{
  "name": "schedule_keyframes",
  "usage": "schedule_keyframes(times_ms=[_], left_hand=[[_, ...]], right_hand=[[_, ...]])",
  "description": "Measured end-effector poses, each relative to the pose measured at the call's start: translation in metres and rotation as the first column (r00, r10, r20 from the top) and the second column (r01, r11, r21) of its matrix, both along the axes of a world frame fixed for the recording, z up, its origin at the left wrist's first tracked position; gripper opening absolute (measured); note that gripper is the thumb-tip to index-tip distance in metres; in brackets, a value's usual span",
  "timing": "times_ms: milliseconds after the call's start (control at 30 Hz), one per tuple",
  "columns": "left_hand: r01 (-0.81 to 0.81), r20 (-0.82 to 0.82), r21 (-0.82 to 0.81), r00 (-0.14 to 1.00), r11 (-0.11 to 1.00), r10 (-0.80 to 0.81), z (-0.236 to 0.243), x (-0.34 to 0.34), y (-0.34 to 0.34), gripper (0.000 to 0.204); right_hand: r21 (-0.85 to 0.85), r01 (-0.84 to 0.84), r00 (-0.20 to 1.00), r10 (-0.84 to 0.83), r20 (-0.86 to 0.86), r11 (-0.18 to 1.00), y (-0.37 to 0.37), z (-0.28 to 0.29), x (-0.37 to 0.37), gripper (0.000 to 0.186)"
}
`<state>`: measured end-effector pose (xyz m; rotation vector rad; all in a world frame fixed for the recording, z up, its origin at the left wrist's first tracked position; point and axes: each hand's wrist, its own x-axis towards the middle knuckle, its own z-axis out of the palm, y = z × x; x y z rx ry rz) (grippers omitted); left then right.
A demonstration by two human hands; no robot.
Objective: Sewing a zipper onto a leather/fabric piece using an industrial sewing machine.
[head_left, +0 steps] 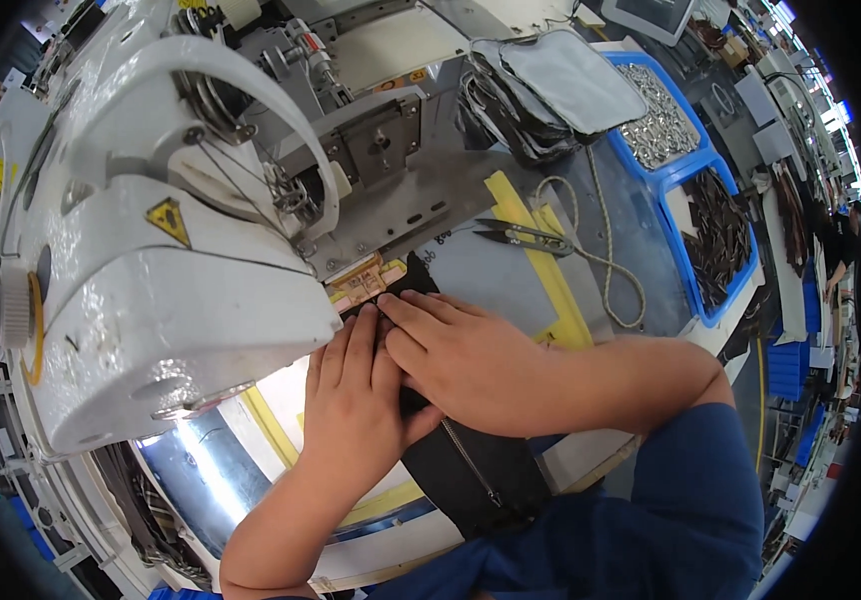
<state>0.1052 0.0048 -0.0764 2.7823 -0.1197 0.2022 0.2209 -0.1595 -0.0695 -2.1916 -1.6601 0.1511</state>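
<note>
A piece of black fabric (pixel 439 478) with a metal zipper (pixel 474 466) runs from my lap side up to the sewing machine (pixel 191 290). My left hand (pixel 359 375) rests palm down on its upper part, fingers stretched toward the needle area, thumb apart. Beside it, my right hand (pixel 461 360) also lies over the fabric, fingers extended and fingertips pressing near the left ones. Just beyond the fingertips is a copper-coloured plate (pixel 359 286) with yellow tape around it. The machine's head hides the needle, and my hands cover much of the fabric.
Thread snips (pixel 526 238) and a cord (pixel 606 260) lie right of the machine. A stack of grey-and-black pieces (pixel 551 95) stands behind them. Farther right, blue bins hold metal parts (pixel 656 115) and dark strips (pixel 716 235). Yellow tape (pixel 551 285) marks the worktable.
</note>
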Motion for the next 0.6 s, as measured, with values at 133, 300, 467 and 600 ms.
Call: schedule_keyframes(times_ms=[133,300,467,600], left_hand=[[0.0,0.025,0.018,1.0,1.0,0.0,-0.0018,0.0002,0.0001,0.089],[-0.002,0.027,0.009,1.0,1.0,0.002,-0.0038,0.0001,-0.0007,0.089],[-0.006,0.02,0.032,1.0,0.999,0.006,-0.0035,-0.0007,-0.0022,0.09],[-0.009,0.024,0.038,1.0,0.999,0.008,-0.0029,-0.001,-0.0013,0.09]], right_hand=[[-0.003,-0.003,1.0,0.003,0.01,1.0,0.0007,-0.0012,-0.0005,0.049],[-0.009,-0.003,1.0,0.003,0.012,1.0,0.0008,0.0003,-0.001,0.058],[-0.047,-0.018,0.999,0.019,0.042,0.999,0.0007,0.0019,-0.0009,0.06],[0.02,0.024,0.999,-0.025,0.041,1.0,0.0018,0.0022,-0.0036,0.049]])
